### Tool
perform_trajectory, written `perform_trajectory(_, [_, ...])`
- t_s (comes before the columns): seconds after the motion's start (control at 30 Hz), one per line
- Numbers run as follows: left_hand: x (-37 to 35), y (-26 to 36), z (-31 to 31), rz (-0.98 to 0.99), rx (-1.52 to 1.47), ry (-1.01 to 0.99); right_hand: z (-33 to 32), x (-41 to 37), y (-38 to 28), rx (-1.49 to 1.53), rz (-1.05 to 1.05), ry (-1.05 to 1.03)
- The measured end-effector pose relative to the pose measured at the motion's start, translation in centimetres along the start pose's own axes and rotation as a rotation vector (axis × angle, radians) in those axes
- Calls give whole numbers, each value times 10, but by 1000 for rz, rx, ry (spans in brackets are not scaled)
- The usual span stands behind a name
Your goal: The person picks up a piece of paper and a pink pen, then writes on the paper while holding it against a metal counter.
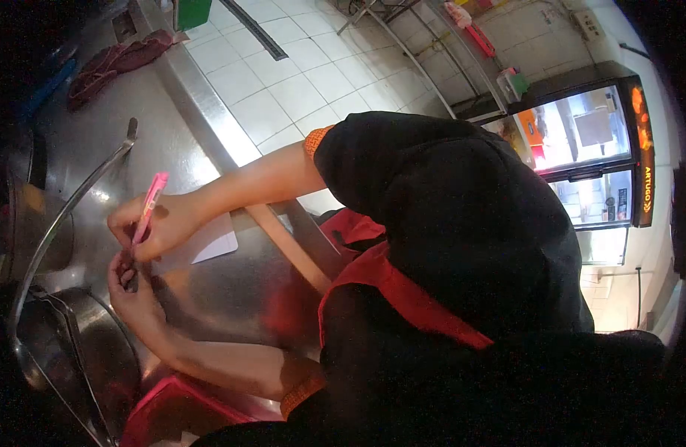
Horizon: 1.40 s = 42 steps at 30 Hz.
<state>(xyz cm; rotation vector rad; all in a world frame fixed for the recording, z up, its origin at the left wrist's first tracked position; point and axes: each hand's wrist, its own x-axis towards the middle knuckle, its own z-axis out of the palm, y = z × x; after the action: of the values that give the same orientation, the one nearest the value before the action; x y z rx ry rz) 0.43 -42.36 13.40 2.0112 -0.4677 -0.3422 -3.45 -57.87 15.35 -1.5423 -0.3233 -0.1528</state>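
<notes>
My right hand [164,222], at the end of the upper arm, is closed around a pink pen [154,198] that stands nearly upright. My left hand [133,292] is just below it, its fingers curled together close to the lower end of the pen. Whatever the left fingers hold is too small and hidden to make out. A white sheet or card [216,242] lies on the metal surface [209,298], partly covered by my right wrist.
A metal pot [97,335] and a long curved metal handle [67,212] are at the left. A pink-red container [183,410] sits at the bottom. Dark red cloth [119,65] lies at the upper left. Beyond the counter edge are floor tiles [328,86] and a lit display fridge [581,134].
</notes>
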Motion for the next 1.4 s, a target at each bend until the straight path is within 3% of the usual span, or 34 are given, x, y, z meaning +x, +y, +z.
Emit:
perform_trajectory(0.13, [1, -2, 2, 6, -96, 27, 4, -1, 27, 39, 110, -106])
perform_trajectory(0.23, [-1, 7, 2, 16, -47, 38, 8, -5, 28, 93, 3, -103])
perform_trajectory(0.3, [-1, 11, 2, -4, -73, 42, 3, -5, 19, 32, 179, -165])
perform_trajectory(0.33, [-1, 11, 2, -2, -74, 45, 4, -4, 18, 31, 177, -167])
perform_trajectory(0.4, [-2, 11, 2, -13, -106, 37, 5, -4, 18, -49, -52, -143])
perform_trajectory(0.5, [0, 10, 3, -4, -93, 59, 4, -3, 17, -63, -142, -141])
perform_trajectory(0.53, [0, 10, 4, -4, -94, 59, 4, -3, 16, -64, -142, -142])
perform_trajectory(0.6, [-2, 11, 4, -24, -132, 51, 3, -6, 14, -35, 62, -184])
perform_trajectory(0.7, [-1, 6, 5, -26, -143, 51, 2, -6, 14, -57, 77, -202])
perform_trajectory(1.03, [-2, 12, 3, -46, -103, 33, 2, -4, 5, -68, -15, -193])
perform_trajectory(1.1, [-2, 14, 3, -39, -91, 50, 4, -3, 4, -106, -113, -113])
perform_trajectory(1.4, [-1, 12, 4, -56, -130, 41, 3, -3, 2, -58, -15, -139])
